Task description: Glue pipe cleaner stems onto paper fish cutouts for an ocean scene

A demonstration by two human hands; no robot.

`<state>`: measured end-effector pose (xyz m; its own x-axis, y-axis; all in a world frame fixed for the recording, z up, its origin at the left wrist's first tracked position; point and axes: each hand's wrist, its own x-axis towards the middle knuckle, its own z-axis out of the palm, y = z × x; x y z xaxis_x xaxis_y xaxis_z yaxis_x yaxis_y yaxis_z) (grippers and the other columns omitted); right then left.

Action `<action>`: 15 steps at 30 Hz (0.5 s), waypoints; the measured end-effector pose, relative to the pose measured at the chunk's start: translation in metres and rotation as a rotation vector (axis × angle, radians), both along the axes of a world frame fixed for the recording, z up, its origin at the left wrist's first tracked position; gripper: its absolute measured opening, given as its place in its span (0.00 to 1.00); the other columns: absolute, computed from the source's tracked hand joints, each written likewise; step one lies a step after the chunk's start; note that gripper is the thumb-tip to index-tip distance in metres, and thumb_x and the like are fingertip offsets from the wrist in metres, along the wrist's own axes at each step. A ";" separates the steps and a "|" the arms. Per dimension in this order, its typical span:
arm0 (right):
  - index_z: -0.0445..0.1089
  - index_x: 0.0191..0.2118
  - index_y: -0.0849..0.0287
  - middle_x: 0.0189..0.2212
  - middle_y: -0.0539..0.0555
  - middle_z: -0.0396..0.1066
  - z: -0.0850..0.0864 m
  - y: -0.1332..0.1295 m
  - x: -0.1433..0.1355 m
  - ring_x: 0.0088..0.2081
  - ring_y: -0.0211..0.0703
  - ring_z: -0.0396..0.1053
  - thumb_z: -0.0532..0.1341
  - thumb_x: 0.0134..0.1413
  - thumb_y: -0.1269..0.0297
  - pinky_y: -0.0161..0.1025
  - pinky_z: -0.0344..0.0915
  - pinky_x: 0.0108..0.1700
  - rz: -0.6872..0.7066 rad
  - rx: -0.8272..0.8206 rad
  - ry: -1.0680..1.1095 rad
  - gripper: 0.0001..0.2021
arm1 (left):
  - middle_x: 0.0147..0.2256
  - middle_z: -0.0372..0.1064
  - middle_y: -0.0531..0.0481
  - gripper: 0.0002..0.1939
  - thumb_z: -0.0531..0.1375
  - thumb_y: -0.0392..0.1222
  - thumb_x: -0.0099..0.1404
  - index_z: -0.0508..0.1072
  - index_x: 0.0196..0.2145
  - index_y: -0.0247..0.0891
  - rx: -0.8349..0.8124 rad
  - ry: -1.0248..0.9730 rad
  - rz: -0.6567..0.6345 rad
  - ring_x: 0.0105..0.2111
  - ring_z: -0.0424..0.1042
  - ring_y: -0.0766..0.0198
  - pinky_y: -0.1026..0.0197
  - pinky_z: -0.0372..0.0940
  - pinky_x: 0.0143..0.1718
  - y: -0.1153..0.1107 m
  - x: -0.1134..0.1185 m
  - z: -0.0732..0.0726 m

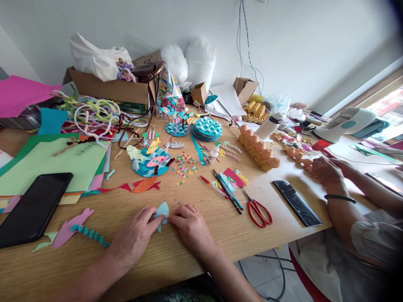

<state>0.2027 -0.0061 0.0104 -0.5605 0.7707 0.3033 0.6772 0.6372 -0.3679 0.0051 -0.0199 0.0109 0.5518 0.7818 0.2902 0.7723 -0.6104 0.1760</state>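
Note:
A small light blue paper fish (163,212) lies near the table's front edge, between my two hands. My left hand (138,228) has its fingers closed on the left side of this fish. The fingertips of my right hand (191,228) are pressed together at its right edge; whether they pinch it is hard to tell. To the left lie a pink paper fish (71,228) and a teal coiled pipe cleaner (91,235). Behind my hands is an orange paper fish (146,184), near a blue wavy disc (146,167) that carries several upright paper fish.
Red-handled scissors (258,213), pens (228,191), a glue bottle (212,155) and confetti (184,165) are right of centre. A black phone (36,205) rests on paper sheets at left. Another phone (297,202) lies near a person's hands (327,170) at right.

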 end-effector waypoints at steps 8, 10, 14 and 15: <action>0.72 0.39 0.53 0.30 0.50 0.68 -0.001 0.001 0.000 0.33 0.38 0.61 0.58 0.56 0.71 0.35 0.55 0.37 -0.001 0.009 0.009 0.08 | 0.38 0.65 0.47 0.25 0.47 0.21 0.58 0.72 0.44 0.41 -0.013 -0.026 0.020 0.39 0.67 0.61 0.59 0.68 0.40 0.001 0.002 0.000; 0.72 0.39 0.53 0.30 0.50 0.68 -0.001 0.001 0.000 0.34 0.39 0.60 0.59 0.56 0.71 0.35 0.55 0.37 -0.001 0.012 0.003 0.08 | 0.38 0.65 0.48 0.25 0.47 0.21 0.57 0.72 0.44 0.41 -0.018 -0.028 0.026 0.39 0.66 0.61 0.59 0.67 0.41 0.001 0.002 0.000; 0.72 0.40 0.52 0.30 0.50 0.68 -0.001 0.001 0.000 0.34 0.39 0.60 0.58 0.56 0.72 0.35 0.55 0.37 -0.005 0.015 -0.002 0.09 | 0.38 0.65 0.49 0.25 0.47 0.21 0.57 0.71 0.44 0.43 -0.066 -0.076 0.022 0.39 0.67 0.62 0.60 0.66 0.41 0.004 -0.001 0.001; 0.72 0.40 0.52 0.30 0.50 0.68 -0.001 0.000 0.000 0.34 0.38 0.60 0.58 0.56 0.72 0.35 0.55 0.37 -0.007 0.018 -0.004 0.09 | 0.38 0.65 0.50 0.25 0.47 0.22 0.57 0.71 0.45 0.43 -0.084 -0.094 0.013 0.38 0.67 0.63 0.61 0.66 0.41 0.005 -0.001 0.001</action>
